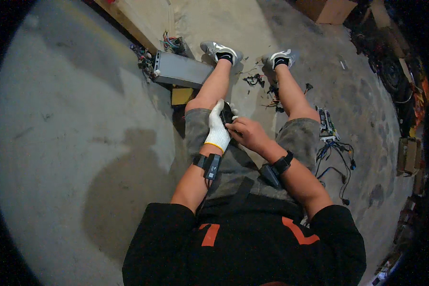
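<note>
My left hand [218,127], in a white knit glove with a yellow cuff edge, is closed around a small dark object [227,113] above my left thigh. The glove covers part of that object, and its exact kind is too dark to make out. My right hand [250,135] is bare and comes in from the right. Its thumb and fingers are pressed together at the near edge of the dark object. What lies between those fingertips, if anything, is hidden.
Beside my left leg lies a grey metal case [182,69] with bundled wires [146,61] and a yellow block [181,96]. Black scraps [255,80] are scattered between my feet. Right of my leg are silvery parts [326,123] and black cables [342,164]. Clutter [391,71] lines the far right.
</note>
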`<move>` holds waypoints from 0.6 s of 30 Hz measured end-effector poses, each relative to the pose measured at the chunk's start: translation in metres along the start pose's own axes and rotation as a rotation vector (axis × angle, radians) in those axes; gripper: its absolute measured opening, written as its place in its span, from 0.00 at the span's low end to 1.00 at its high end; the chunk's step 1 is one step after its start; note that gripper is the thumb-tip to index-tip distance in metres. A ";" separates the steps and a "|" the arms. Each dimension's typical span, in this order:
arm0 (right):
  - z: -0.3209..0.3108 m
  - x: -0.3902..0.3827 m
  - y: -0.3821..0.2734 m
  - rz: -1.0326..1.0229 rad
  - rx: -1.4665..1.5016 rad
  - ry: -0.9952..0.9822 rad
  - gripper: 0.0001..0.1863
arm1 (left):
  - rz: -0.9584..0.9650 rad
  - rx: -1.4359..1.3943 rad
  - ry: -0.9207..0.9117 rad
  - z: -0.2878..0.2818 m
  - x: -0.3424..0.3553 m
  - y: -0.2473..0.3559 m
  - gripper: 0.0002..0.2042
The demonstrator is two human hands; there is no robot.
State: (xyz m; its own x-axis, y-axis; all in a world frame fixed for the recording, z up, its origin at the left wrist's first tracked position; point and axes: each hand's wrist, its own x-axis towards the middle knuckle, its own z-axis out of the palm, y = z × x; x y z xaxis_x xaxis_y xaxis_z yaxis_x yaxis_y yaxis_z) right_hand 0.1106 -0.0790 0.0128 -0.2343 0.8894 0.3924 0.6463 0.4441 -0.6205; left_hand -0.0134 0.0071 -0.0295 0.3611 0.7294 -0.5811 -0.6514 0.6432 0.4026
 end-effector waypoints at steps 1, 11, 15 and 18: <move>0.000 0.000 0.001 0.003 0.015 -0.008 0.11 | 0.006 0.006 0.007 0.001 0.000 0.000 0.13; -0.003 -0.002 0.002 0.116 0.215 -0.003 0.12 | 0.010 0.012 0.030 0.003 0.001 -0.002 0.13; -0.012 -0.002 -0.001 0.396 0.394 0.040 0.12 | -0.022 -0.065 0.041 0.006 -0.002 -0.002 0.12; -0.023 -0.006 0.028 0.562 0.496 0.199 0.13 | -0.031 -0.063 -0.004 0.007 -0.007 0.000 0.11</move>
State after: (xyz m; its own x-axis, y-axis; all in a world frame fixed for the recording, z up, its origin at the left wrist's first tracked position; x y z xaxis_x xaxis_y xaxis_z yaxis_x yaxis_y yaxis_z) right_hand 0.1465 -0.0742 0.0084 0.1980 0.9801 0.0147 0.2179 -0.0294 -0.9755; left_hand -0.0110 0.0038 -0.0207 0.3843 0.7100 -0.5901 -0.6804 0.6498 0.3389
